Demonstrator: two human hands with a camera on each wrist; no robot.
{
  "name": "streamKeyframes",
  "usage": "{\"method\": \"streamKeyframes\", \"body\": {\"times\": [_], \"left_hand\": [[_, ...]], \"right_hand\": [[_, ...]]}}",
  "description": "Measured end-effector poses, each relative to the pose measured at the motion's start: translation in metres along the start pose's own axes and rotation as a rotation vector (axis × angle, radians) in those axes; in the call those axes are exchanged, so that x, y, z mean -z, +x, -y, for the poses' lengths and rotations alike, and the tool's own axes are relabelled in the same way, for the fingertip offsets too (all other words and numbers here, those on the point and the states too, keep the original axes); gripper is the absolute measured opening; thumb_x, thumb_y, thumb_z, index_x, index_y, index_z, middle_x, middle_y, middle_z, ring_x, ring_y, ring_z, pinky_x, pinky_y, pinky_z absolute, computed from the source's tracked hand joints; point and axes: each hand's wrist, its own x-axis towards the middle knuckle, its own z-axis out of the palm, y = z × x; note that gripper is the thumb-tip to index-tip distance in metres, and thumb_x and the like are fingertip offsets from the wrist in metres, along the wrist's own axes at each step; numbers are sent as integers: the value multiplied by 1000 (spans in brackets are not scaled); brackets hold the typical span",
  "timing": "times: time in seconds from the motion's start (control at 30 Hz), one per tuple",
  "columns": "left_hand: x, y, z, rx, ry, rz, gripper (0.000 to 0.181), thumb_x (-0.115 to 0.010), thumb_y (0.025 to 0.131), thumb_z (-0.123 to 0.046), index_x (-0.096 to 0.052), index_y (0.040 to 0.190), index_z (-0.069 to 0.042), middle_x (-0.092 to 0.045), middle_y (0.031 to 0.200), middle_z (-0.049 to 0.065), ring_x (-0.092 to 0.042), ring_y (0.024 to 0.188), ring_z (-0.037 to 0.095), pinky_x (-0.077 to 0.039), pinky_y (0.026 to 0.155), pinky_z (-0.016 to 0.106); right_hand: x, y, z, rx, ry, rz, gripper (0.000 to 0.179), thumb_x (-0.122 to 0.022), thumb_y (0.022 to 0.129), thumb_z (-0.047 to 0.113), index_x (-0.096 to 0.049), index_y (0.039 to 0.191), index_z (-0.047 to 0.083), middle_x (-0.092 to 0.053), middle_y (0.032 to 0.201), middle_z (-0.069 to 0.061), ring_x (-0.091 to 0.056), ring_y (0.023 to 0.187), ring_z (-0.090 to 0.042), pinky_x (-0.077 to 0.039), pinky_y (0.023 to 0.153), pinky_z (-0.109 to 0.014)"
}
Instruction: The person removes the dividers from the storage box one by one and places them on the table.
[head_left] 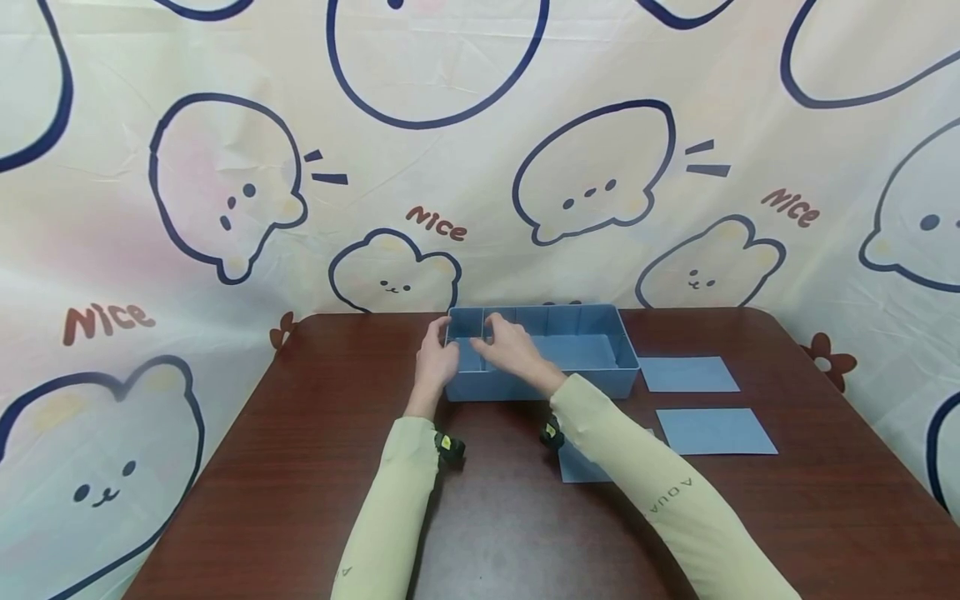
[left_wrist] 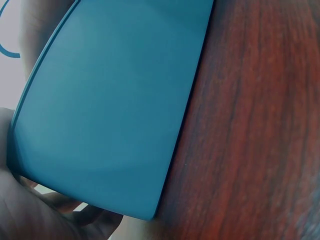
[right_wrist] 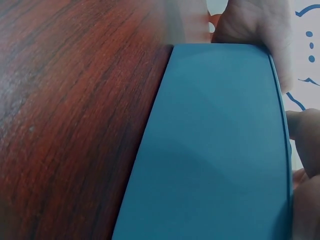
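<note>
A long blue storage box (head_left: 540,385) stands near the far edge of the table, and a thin upright divider (head_left: 483,323) crosses it near its left end. My left hand (head_left: 436,360) grips the box's left end, thumb at the rim and fingers along the outer side. In the left wrist view, the fingers of the left hand (left_wrist: 35,210) curl round the end wall. My right hand (head_left: 513,346) reaches over the front wall, its thumb and index finger pinching at the divider. The front wall covers the lower part of the divider.
Right of the box, two flat blue panels (head_left: 690,375) (head_left: 717,432) lie on the dark wooden table (head_left: 300,500). Another blue panel (head_left: 581,464) lies partly under the right forearm. A patterned cloth (head_left: 480,167) hangs behind the table.
</note>
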Motion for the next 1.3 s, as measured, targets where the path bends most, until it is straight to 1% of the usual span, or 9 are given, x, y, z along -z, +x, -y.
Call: {"method": "streamKeyframes", "body": {"times": [0.2,0.3,0.53,0.6,0.7,0.83,0.93,1.1,1.3], "left_hand": [[-1,0,0,-3,-4,4,50,-45,98,-17,-37,147,-24,-38,156,8,-37,143,33,-35,112,58],[-1,0,0,-2,-4,7,50,-45,98,-16,-37,148,-24,-38,156,8,-37,143,32,-35,112,57],[0,0,-1,-10,0,-2,52,-45,97,-15,-37,148,-24,-38,156,8,-37,143,33,-36,111,57],[0,1,0,-12,2,-2,53,-45,97,-15,-37,148,-24,-37,157,8,-37,143,33,-37,110,57],[-1,2,0,-15,1,-4,53,-45,97,-15,-36,149,-25,-37,157,8,-37,143,33,-38,109,56],[-1,2,1,-20,1,-5,53,-45,97,-15,-37,148,-24,-38,157,9,-37,143,34,-40,107,55],[-1,3,2,-20,3,-4,52,-45,97,-15,-37,148,-24,-38,157,8,-37,143,33,-40,107,55],[-1,3,3,-15,5,-4,52,-45,97,-16,-37,148,-25,-38,157,7,-37,143,33,-40,107,55],[-1,3,2,-15,6,-2,53,-45,97,-16,-37,148,-24,-38,157,8,-38,142,33,-42,104,53]], "right_hand": [[0,1,1,-17,0,16,52,-62,93,40,-50,131,6,-65,88,-7,-62,68,-19,-48,59,-32],[-1,1,0,-28,-3,30,52,-62,93,39,-50,130,6,-63,86,-7,-61,67,-19,-48,59,-32],[-2,3,-2,-22,2,55,52,-63,92,40,-50,127,5,-63,85,-7,-61,66,-20,-48,60,-32],[-2,4,-3,-19,0,70,49,-63,92,40,-51,124,5,-64,84,-7,-60,65,-19,-47,59,-32],[-2,4,-3,-7,-5,86,40,-62,92,39,-53,115,7,-64,80,-7,-59,61,-20,-45,55,-31],[-2,4,-2,11,-10,91,29,-61,93,37,-53,101,10,-62,75,-6,-57,57,-20,-42,53,-30],[-2,4,-3,24,-17,91,24,-60,94,34,-53,93,10,-59,72,-6,-54,56,-20,-40,52,-30],[-2,3,-2,39,-19,87,20,-57,94,28,-52,87,9,-53,68,-5,-48,53,-18,-37,51,-28],[-2,2,1,22,-18,75,20,-56,94,25,-51,83,9,-47,62,-3,-42,48,-16,-35,49,-28]]}}
